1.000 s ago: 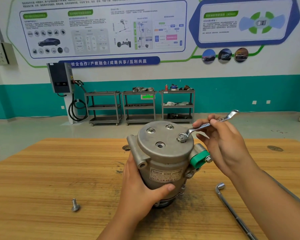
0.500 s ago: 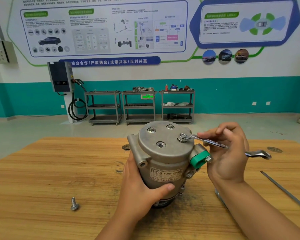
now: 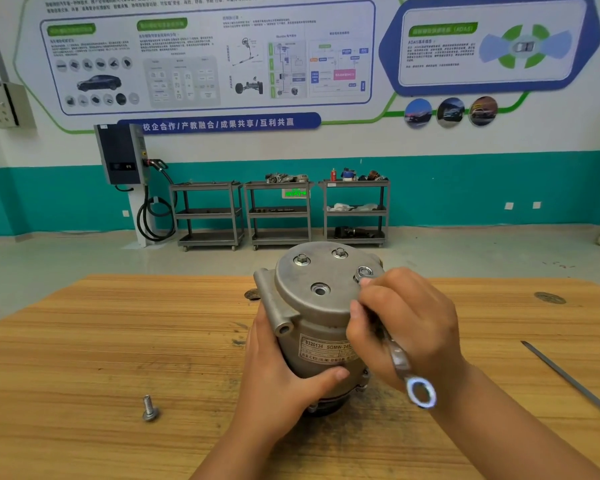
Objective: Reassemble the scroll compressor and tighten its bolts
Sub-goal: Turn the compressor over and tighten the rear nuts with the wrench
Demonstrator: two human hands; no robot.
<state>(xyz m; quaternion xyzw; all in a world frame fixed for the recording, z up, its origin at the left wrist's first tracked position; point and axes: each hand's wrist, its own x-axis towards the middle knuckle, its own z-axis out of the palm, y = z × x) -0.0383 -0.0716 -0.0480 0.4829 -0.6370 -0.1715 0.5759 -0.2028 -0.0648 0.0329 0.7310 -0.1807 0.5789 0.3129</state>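
Here the right hand (image 3: 406,323) is wrapped round the shank of a wrench (image 3: 400,363), fingers curled tight on it. Just beyond that grip, the wrench's far end sits on a bolt (image 3: 363,273) at the right edge of the cover (image 3: 312,271); how the head is seated is hidden by the fingertips. Below the grip, toward the person, the wrench's ring end sticks out past the heel of the hand and looks blurred.

The left hand (image 3: 274,372) clasps the compressor (image 3: 312,344) from its left side, thumb laid across the front under the label (image 3: 323,346), the other fingers out of sight behind the body. The compressor stands on the table (image 3: 84,341) between the two hands, cover up.

Left of the wrench grip, on the cover, an open hole (image 3: 320,289) lies just beside the right fingertips. Farther from the grip, two more bolts (image 3: 302,260) sit in the cover near its far rim.

Well to the left of the left hand's grip, a loose bolt (image 3: 149,408) rests on the table, its head nearer the person. Well to the right of the right hand, a thin rod (image 3: 568,379) lies slanted on the table, apart from everything else.
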